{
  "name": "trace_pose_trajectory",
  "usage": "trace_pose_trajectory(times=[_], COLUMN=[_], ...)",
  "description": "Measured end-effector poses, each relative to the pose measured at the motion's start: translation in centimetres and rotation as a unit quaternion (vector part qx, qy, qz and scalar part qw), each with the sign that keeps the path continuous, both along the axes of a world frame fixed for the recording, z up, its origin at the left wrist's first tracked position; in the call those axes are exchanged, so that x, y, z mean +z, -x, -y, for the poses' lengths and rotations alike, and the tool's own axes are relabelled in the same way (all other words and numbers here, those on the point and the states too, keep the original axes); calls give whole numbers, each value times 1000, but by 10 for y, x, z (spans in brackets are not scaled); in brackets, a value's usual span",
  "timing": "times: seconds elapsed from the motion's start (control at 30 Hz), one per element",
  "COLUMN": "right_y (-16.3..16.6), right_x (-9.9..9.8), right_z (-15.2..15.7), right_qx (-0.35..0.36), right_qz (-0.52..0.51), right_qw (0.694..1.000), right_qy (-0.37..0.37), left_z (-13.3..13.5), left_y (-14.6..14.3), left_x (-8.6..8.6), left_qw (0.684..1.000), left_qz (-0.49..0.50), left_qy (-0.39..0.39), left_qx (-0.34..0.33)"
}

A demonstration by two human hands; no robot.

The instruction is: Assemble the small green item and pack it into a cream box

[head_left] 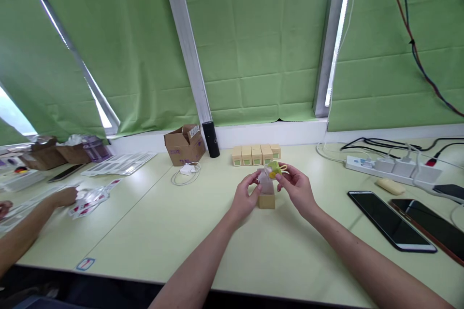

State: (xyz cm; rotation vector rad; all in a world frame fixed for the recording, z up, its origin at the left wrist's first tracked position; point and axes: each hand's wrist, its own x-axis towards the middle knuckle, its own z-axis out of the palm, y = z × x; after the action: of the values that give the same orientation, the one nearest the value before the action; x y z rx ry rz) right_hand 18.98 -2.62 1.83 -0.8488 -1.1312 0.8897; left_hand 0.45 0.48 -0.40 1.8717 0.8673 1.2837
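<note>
A small brown cardboard box [267, 202] stands open on the table in front of me, its pale inner side showing at the top. My left hand [243, 202] grips this box at its left side, thumb and fingers closed on the raised pale part. Just above the opening, my right hand [299, 192] pinches a small yellow-green object with a cord loop [274, 169]. Its exact kind is too small to tell. Something clear or whitish sits at its left end, partly hidden by my fingers.
Behind my hands stands a row of small brown boxes [256, 156]. A larger carton [184, 146], black cylinder [210, 140] and white charger [187, 169] are left of it. Phones [391, 219] and a power strip [391, 168] lie right. Another person's hand [65, 197] handles plastic packets at left.
</note>
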Motion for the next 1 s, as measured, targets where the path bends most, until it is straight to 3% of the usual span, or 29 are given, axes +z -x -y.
trace_pose_trajectory(times=[0.23, 0.4, 0.63, 1.0], right_y=[6, -1, -11, -15], right_x=[-3, -3, -6, -13], right_z=[7, 3, -5, -9], right_qx=[23, -13, -21, -13], right_qz=[70, 109, 88, 103], right_qw=[997, 994, 996, 994], right_qy=[-4, -9, 9, 16], left_z=[1, 1, -8, -15], left_y=[-1, 0, 2, 4], left_x=[-1, 0, -3, -5], left_qw=[1000, 999, 990, 983], left_qz=[13, 35, 87, 112], left_qy=[5, 34, 109, 144], left_qx=[7, -4, -17, -29])
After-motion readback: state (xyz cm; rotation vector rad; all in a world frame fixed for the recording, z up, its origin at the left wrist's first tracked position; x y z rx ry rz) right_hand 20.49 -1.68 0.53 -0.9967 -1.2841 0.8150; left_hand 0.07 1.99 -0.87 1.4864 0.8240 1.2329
